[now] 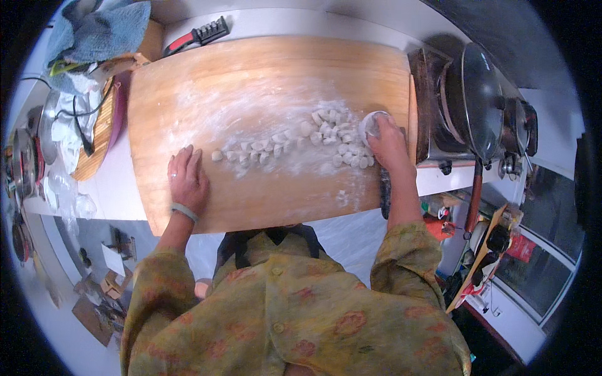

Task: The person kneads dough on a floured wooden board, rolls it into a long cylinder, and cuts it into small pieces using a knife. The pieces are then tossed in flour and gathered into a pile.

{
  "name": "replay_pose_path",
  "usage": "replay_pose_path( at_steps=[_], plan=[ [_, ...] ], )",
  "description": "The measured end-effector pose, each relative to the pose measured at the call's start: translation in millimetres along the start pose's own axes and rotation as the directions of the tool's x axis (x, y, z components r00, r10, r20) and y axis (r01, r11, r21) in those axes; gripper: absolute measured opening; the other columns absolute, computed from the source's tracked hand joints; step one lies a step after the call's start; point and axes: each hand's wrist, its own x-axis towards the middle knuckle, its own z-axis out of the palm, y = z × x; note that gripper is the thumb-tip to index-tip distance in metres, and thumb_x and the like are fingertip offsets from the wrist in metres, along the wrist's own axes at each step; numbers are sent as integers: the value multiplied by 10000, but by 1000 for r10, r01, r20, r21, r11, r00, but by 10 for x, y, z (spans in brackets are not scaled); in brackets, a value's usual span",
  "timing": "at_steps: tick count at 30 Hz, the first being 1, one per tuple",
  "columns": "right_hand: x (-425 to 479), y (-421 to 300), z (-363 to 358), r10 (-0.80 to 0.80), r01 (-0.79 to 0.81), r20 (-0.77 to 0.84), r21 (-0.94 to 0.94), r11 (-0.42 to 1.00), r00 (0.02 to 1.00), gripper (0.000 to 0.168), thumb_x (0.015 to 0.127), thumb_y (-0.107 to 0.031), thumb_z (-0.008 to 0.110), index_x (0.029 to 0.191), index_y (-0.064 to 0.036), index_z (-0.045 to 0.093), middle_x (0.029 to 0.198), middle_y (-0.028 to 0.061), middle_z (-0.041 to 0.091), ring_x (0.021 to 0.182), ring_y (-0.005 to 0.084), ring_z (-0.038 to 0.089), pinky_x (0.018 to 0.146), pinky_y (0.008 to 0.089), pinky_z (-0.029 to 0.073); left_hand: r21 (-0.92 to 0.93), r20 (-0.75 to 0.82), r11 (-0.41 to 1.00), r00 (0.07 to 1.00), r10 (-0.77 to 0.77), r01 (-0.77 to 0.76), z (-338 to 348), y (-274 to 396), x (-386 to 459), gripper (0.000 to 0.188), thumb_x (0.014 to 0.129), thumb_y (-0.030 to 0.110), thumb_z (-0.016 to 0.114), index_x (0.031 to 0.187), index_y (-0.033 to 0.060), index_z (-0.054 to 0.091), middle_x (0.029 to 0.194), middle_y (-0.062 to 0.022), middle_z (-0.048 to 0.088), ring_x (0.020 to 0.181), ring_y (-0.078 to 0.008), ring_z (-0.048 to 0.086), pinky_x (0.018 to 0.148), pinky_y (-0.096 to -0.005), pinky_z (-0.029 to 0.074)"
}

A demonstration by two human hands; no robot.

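A large wooden board (263,192) dusted with white flour lies before me. Small floured dough pieces (265,148) form a loose line across its middle and bunch into a heap (331,124) towards the right. My right hand (389,143) grips a small white bowl (369,126) by its rim, beside the heap near the board's right edge. What the bowl holds is hard to make out. Flat on the left part of the board rests my left hand (188,176), fingers slightly apart and holding nothing, left of the line of dough.
A red-and-black knife sharpener (197,38) lies behind the board. On the right stands a stove (425,103) with a lidded pan (484,98). A blue towel (103,30) and a ridged wooden board (96,141) are at the left. My right forearm partly covers a dark object (385,192).
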Motion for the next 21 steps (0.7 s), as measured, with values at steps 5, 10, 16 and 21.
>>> replay_pose_path(
  at_steps=[5,10,16,21],
  plan=[
    [55,135,154,0,3,-36,77,997,999,312,735,-75,622,1038,-16,579,1108,237,570,1064,417,530,923,458,433,-3,32,1000,999,-16,16,-18,15,25,449,782,44,537,1232,55,534,1293,-170,496,1240,-357,429,1099,-506,265],
    [72,316,264,112,-99,-52,208,973,992,258,757,-36,609,1012,-3,622,994,207,645,942,401,605,846,423,484,4,34,1000,999,-12,11,29,-32,-1,463,783,88,550,1245,72,525,1306,-149,476,1257,-328,412,1104,-505,245],
    [-88,99,-85,157,-84,-42,692,717,987,236,838,21,558,1056,0,642,931,103,682,857,182,638,774,302,503,10,20,1000,1000,-19,19,48,-56,-31,449,796,98,549,1244,84,532,1302,-135,484,1253,-313,417,1099,-497,252],
    [-37,-498,10,-169,179,-87,113,977,982,271,819,32,512,1061,5,630,1052,193,656,959,339,636,858,371,492,-8,28,1000,999,-19,19,23,-26,-10,465,781,97,549,1246,91,531,1306,-132,481,1262,-306,412,1099,-497,252]
  ],
)
